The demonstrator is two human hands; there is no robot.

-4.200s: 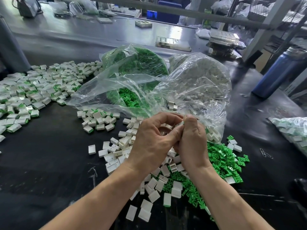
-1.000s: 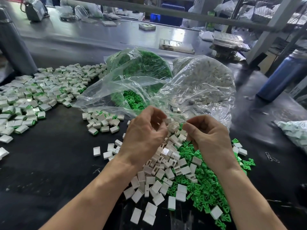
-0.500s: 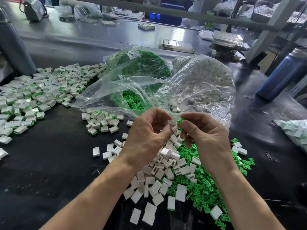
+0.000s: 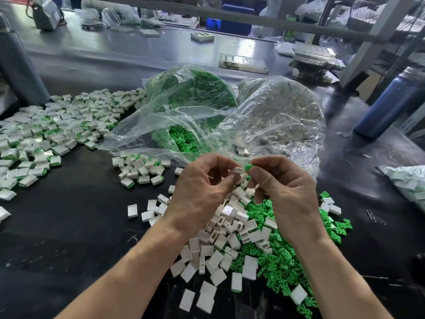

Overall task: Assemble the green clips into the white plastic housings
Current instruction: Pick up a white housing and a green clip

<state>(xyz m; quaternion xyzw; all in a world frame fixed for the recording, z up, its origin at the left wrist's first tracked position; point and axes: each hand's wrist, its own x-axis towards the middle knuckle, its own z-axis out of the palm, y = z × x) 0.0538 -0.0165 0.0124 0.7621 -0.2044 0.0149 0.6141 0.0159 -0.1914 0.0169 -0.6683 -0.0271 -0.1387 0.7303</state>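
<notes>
My left hand (image 4: 202, 192) pinches a small white housing (image 4: 237, 170) between thumb and fingers. My right hand (image 4: 285, 194) pinches a green clip (image 4: 248, 167) right beside the housing, the two parts touching or nearly so. Both hands hover above a loose pile of white housings (image 4: 220, 245) and a heap of green clips (image 4: 282, 261) on the black table. Whether the clip is inside the housing is hidden by my fingers.
A clear bag of green clips (image 4: 190, 95) and a clear bag of white housings (image 4: 282, 111) lie behind my hands. Assembled pieces (image 4: 53, 132) spread across the left, with a smaller group (image 4: 140, 169) nearer. A blue bottle (image 4: 391, 102) stands right; another bag (image 4: 407, 183) at the right edge.
My hands, apart a second ago, have come together at chest height, bringing the green clip in my right hand up against the white housing in my left.
</notes>
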